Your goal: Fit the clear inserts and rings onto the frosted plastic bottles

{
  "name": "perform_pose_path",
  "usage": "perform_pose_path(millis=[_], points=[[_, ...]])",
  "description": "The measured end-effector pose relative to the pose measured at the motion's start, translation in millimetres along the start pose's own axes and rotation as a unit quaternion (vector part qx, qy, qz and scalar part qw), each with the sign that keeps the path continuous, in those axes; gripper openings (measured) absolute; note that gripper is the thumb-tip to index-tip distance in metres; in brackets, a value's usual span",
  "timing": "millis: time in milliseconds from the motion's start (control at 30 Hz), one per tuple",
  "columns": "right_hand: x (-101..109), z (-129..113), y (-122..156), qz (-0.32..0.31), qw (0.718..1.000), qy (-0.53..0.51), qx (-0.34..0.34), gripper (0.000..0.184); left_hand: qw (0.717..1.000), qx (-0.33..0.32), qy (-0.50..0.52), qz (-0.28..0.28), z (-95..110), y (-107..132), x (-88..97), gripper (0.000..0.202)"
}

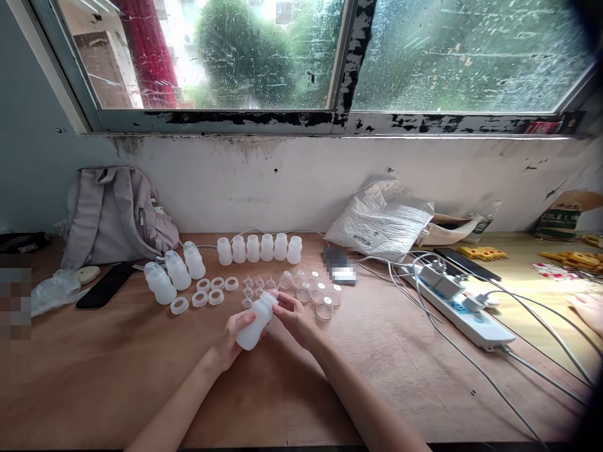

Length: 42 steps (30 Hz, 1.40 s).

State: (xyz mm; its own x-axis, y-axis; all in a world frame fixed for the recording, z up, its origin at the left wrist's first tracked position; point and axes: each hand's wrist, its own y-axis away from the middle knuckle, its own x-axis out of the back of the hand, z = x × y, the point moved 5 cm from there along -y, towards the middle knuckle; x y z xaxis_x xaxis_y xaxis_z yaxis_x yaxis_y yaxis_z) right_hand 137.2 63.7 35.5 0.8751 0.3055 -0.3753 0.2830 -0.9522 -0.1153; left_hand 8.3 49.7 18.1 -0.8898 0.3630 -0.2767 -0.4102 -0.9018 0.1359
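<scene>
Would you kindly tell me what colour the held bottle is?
The bottle is cloudy white, seen best in the head view.

A brown wooden table (424,376) stretches before me along the wall. At its back left sits a grey backpack (123,216); in front of that lie a clear plastic bag (56,293) and a flat black phone (106,285). Next come three capped bottles (178,271) in a slanting row, then six white rings (200,305). Six open bottles (253,250) stand in a line at the back. Nearer me are small clear teats (259,293) and, to their right, a group of clear caps (304,294). A crinkled silver bag (381,220) rests at the back right, and a white power strip (480,329), plugs and cables attached, lies toward the right side.
</scene>
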Motion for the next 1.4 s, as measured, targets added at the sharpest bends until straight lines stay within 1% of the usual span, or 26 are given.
perform_pose_path(millis=[67,133,200,233,300,367,467,533,567,600,633,667,733,767,800,833,867,900,967,1067,1167,1233,1333,1400], points=[[-3,0,0,-0.019,0.999,-0.027,-0.01,0.042,0.997,0.03,0.06,-0.041,0,2,-2.2,0.038],[-5,2,1,-0.029,0.998,-0.048,-0.02,0.047,0.993,0.049,0.082,-0.07,0,3,-3.7,0.038],[-5,5,1,-0.032,0.998,-0.055,-0.021,0.046,0.993,0.055,0.071,-0.082,-1,3,-4.9,0.04],[-5,6,2,-0.029,0.998,-0.053,-0.016,0.043,0.995,0.046,0.048,-0.079,-1,3,-4.9,0.04],[-3,7,2,-0.014,0.999,-0.043,-0.001,0.037,0.998,0.002,-0.033,-0.053,2,3,-3.4,0.039],[-2,7,3,-0.005,1.0,-0.028,0.008,0.034,0.989,-0.06,-0.132,-0.013,6,2,-1.0,0.038],[-2,4,3,-0.012,1.0,0.02,0.011,0.037,0.96,-0.138,-0.242,0.035,8,2,2.0,0.044],[1,1,2,-0.012,0.996,0.089,0.016,0.04,0.936,-0.177,-0.295,0.074,7,1,5.9,0.048],[5,0,1,0.005,0.99,0.14,0.023,0.041,0.921,-0.196,-0.32,0.1,7,1,8.8,0.048],[12,-1,-1,0.04,0.978,0.2,0.036,0.041,0.905,-0.215,-0.342,0.128,8,1,11.8,0.048],[20,-4,-1,0.09,0.958,0.267,0.055,0.041,0.89,-0.232,-0.362,0.154,9,1,14.7,0.048],[29,-7,-1,0.148,0.927,0.335,0.078,0.041,0.876,-0.245,-0.377,0.174,9,1,16.9,0.047],[43,-14,1,0.26,0.841,0.46,0.116,0.042,0.859,-0.258,-0.4,0.188,9,1,19.4,0.045],[48,-16,2,0.296,0.801,0.506,0.123,0.043,0.854,-0.262,-0.409,0.189,9,1,19.8,0.045],[52,-16,2,0.314,0.771,0.541,0.12,0.044,0.85,-0.264,-0.416,0.189,9,1,19.9,0.044],[56,-16,1,0.319,0.755,0.562,0.111,0.045,0.846,-0.266,-0.421,0.189,9,1,20.0,0.044],[58,-14,1,0.315,0.75,0.572,0.103,0.044,0.844,-0.266,-0.424,0.19,9,1,20.0,0.043],[60,-13,0,0.306,0.754,0.572,0.101,0.043,0.843,-0.266,-0.426,0.192,9,1,20.0,0.043],[62,-11,-1,0.296,0.772,0.551,0.116,0.041,0.842,-0.267,-0.427,0.193,9,2,20.0,0.043],[67,-8,-1,0.302,0.811,0.483,0.132,0.036,0.841,-0.271,-0.428,0.191,10,2,19.9,0.043],[71,-7,-2,0.308,0.868,0.366,0.13,0.029,0.839,-0.273,-0.431,0.19,11,3,20.4,0.043],[70,-8,-1,0.312,0.904,0.259,0.134,0.034,0.835,-0.273,-0.439,0.187,12,3,20.5,0.043],[62,-10,-1,0.296,0.938,0.124,0.13,0.038,0.824,-0.279,-0.459,0.181,12,2,20.2,0.043],[54,-10,-1,0.272,0.95,0.092,0.121,0.037,0.815,-0.288,-0.469,0.179,11,2,19.9,0.043]])
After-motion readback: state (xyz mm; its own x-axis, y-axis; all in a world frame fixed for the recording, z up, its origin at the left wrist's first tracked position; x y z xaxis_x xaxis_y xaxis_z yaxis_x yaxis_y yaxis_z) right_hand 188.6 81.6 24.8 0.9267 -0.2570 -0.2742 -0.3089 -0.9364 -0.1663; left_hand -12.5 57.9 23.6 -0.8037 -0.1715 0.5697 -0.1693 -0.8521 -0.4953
